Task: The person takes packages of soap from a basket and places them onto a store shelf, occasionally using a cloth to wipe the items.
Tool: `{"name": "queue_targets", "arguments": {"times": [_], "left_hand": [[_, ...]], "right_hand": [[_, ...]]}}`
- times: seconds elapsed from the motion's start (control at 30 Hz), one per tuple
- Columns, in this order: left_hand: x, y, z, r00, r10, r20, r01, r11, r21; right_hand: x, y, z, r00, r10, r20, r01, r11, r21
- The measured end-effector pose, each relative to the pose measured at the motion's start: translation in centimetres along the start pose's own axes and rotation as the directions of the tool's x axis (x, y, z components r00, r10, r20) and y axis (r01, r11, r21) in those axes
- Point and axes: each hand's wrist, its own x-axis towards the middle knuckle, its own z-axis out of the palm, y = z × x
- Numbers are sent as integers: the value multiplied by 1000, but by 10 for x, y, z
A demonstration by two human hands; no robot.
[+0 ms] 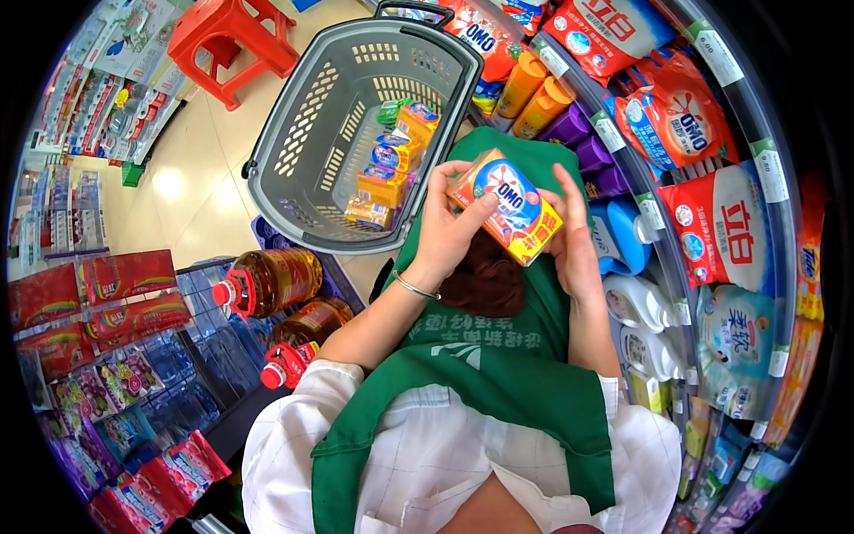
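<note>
An OMO soap pack (510, 203) in an orange, blue and yellow wrapper is held in front of the green apron (494, 340). My left hand (457, 220) grips its left end, thumb on the printed face. At its right end is my right hand (574, 230), fingers spread and partly behind the pack; whether it bears on the pack is hard to tell. Beyond my left hand, a grey plastic shopping basket (283, 143) contains several similar soap packs (387, 187) along its right side and a green pack (393, 111) at the far end.
Shelves on the right hold washing powder bags (680, 113), orange bottles (534, 93), purple-capped bottles and white jugs (640, 304). At left are cooking oil bottles (287, 280) with red caps and a rack of candy bags (127, 380). A red plastic stool (230, 47) stands beyond, on the tiled floor.
</note>
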Motion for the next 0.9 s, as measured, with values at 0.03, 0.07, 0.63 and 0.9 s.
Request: {"name": "queue_targets", "arguments": {"times": [0.03,0.07,0.63,0.9], "left_hand": [[1,-2,1,1000,28,-3,-28,999,23],[0,-2,0,999,44,18,-45,999,25],[-2,0,2,953,132,273,-224,913,340],[2,-8,-3,958,11,286,-93,957,274]], "right_hand": [[2,-3,2,998,-54,33,56,998,-37],[0,-6,5,997,14,78,-23,993,114],[-2,22,-21,933,326,150,-321,574,753],[1,22,-21,994,109,-8,-94,897,431]]}}
